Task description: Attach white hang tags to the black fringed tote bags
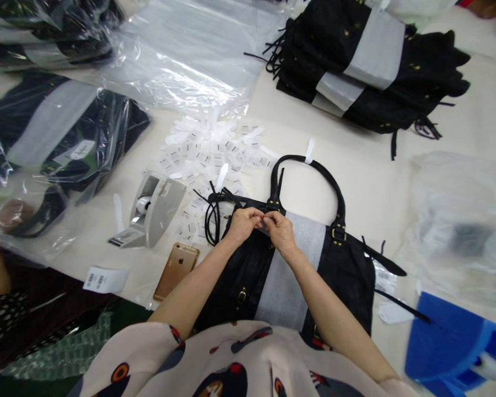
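Note:
A black handbag (345, 275) lies in front of me, a grey-white paper band (291, 264) across its middle. Its looped handle (338, 193) points away from me, with a white tag strip (310, 150) on it. My left hand (246, 223) and my right hand (279, 229) meet at the bag's upper edge, near the left foot of the handle. Both pinch with thumb and fingers at one spot. A tiny orange-red bit shows between the fingertips, too small to name. Thin black cords (215, 215) hang beside my left hand.
Barcode labels (215, 143) lie heaped beyond the bag. Left stand a grey tape dispenser (159, 207), a phone (176, 271) and a plastic-wrapped bag (62, 127), with another person's hand (10, 215) by it. Stacked black bags (367, 105) sit back right, a blue dispenser (450, 342) front right.

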`<state>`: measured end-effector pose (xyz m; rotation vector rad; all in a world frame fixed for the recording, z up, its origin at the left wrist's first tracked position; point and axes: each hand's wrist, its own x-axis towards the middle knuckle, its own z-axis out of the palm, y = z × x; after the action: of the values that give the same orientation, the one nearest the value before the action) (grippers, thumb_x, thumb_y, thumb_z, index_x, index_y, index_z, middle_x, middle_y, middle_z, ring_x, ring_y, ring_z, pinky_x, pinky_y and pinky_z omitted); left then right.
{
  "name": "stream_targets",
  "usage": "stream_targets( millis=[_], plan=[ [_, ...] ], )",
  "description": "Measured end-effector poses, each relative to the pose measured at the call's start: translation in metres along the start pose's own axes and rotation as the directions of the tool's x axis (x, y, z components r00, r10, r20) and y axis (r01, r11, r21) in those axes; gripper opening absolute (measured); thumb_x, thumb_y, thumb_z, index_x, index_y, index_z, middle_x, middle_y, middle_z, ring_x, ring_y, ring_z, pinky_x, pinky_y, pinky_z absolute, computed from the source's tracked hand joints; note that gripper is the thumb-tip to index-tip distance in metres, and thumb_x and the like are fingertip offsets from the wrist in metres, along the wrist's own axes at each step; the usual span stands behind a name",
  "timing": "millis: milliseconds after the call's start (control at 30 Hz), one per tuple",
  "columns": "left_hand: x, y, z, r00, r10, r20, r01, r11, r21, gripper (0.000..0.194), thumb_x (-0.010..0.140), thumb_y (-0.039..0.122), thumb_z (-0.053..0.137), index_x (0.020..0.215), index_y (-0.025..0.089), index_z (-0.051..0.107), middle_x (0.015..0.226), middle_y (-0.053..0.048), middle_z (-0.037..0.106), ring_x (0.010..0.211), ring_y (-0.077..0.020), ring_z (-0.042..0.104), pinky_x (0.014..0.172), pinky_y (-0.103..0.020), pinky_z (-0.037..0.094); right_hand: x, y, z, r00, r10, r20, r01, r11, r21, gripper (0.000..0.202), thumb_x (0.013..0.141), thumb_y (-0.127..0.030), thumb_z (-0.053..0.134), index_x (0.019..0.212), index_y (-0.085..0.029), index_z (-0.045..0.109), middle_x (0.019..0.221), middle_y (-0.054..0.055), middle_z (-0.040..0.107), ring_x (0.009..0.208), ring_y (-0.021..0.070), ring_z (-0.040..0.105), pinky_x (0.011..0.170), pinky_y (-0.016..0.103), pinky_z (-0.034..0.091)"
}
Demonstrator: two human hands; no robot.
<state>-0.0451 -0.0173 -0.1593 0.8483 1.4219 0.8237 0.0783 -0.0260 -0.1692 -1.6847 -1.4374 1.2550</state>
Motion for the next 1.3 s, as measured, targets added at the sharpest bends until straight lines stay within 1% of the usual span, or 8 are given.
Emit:
stream_targets(
  millis=[167, 333, 433, 533, 633, 767, 1033, 1300],
  plan=[
    [-0.001, 0.011, 0.001, 0.995, -0.099, -0.006, 0.098, 0.99, -0.101, 0.012, 0.064, 0.003, 0.055, 0.072, 0.012, 0.058, 0.049, 0.002, 0.057, 0.044, -0.0088, 0.055, 0.043, -0.017, 0.042, 0.0, -0.001, -0.001, 0.998, 0.05, 0.031, -0.054, 0.983, 0.174, 0.014, 0.071, -0.031, 0.048, 0.071, -0.02, 0.056, 0.063, -0.002, 0.057, 0.051, 0.0119, 0.05, 0.053, 0.026, 0.041],
    [0.002, 0.019, 0.001, 0.982, -0.187, 0.002, 0.187, 0.981, -0.055, 0.009, 0.065, 0.002, 0.055, 0.063, 0.011, 0.055, 0.046, 0.002, 0.054, 0.041, -0.0087, 0.054, 0.039, -0.016, 0.039, -0.001, -0.002, 0.0, 0.999, 0.046, 0.023, -0.05, 0.971, 0.235, 0.013, 0.07, -0.031, 0.051, 0.071, -0.02, 0.057, 0.062, -0.002, 0.056, 0.051, 0.0108, 0.05, 0.052, 0.025, 0.041],
    [0.001, 0.02, 0.002, 0.973, -0.231, -0.007, 0.23, 0.97, -0.076, 0.009, 0.065, 0.003, 0.055, 0.063, 0.011, 0.054, 0.046, 0.003, 0.053, 0.04, -0.0076, 0.052, 0.038, -0.015, 0.038, -0.001, -0.003, 0.001, 0.993, 0.113, 0.013, -0.11, 0.924, 0.366, 0.013, 0.066, -0.032, 0.056, 0.071, -0.02, 0.056, 0.061, -0.003, 0.057, 0.05, 0.0099, 0.05, 0.05, 0.024, 0.041],
    [0.0, 0.017, 0.005, 0.971, -0.241, -0.007, 0.239, 0.966, -0.1, 0.008, 0.065, 0.004, 0.056, 0.063, 0.011, 0.054, 0.046, 0.003, 0.054, 0.038, -0.0061, 0.049, 0.036, -0.015, 0.035, 0.001, -0.003, 0.0, 0.978, 0.209, 0.02, -0.19, 0.839, 0.511, 0.017, 0.06, -0.03, 0.061, 0.071, -0.019, 0.055, 0.057, -0.004, 0.057, 0.048, 0.0089, 0.05, 0.048, 0.023, 0.04],
    [-0.001, 0.011, 0.008, 0.982, -0.189, -0.032, 0.184, 0.976, -0.115, 0.006, 0.064, 0.006, 0.057, 0.062, 0.011, 0.055, 0.044, 0.003, 0.052, 0.037, -0.0059, 0.047, 0.036, -0.015, 0.033, 0.003, -0.003, -0.001, 0.972, 0.233, 0.029, -0.207, 0.793, 0.573, 0.02, 0.057, -0.028, 0.062, 0.073, -0.018, 0.054, 0.056, -0.004, 0.057, 0.049, 0.0088, 0.052, 0.048, 0.022, 0.041],
    [0.0, 0.001, 0.009, 0.991, -0.12, -0.054, 0.111, 0.981, -0.159, 0.003, 0.063, 0.01, 0.059, 0.063, 0.012, 0.056, 0.041, 0.003, 0.052, 0.037, -0.0071, 0.047, 0.039, -0.017, 0.035, 0.003, -0.003, 0.001, 0.972, 0.233, -0.01, -0.188, 0.808, 0.559, 0.021, 0.058, -0.028, 0.061, 0.075, -0.018, 0.053, 0.056, -0.005, 0.056, 0.047, 0.0084, 0.051, 0.048, 0.023, 0.041],
    [0.0, -0.007, 0.012, 0.992, -0.083, -0.091, 0.068, 0.986, -0.155, 0.001, 0.061, 0.012, 0.057, 0.06, 0.012, 0.057, 0.039, 0.003, 0.051, 0.035, -0.0072, 0.045, 0.038, -0.018, 0.034, 0.0, -0.001, 0.007, 0.976, 0.207, -0.061, -0.146, 0.839, 0.524, 0.019, 0.06, -0.027, 0.057, 0.075, -0.019, 0.048, 0.055, -0.006, 0.054, 0.046, 0.0083, 0.05, 0.047, 0.023, 0.041],
    [0.0, -0.015, 0.017, 0.992, -0.058, -0.115, 0.028, 0.969, -0.246, 0.004, 0.058, 0.016, 0.058, 0.059, 0.012, 0.056, 0.039, 0.004, 0.051, 0.034, -0.0071, 0.045, 0.037, -0.018, 0.031, -0.004, 0.006, 0.014, 0.979, 0.159, -0.129, -0.09, 0.9, 0.427, 0.011, 0.065, -0.026, 0.052, 0.073, -0.021, 0.046, 0.056, -0.007, 0.051, 0.049, 0.0099, 0.05, 0.049, 0.023, 0.042]
  ],
)
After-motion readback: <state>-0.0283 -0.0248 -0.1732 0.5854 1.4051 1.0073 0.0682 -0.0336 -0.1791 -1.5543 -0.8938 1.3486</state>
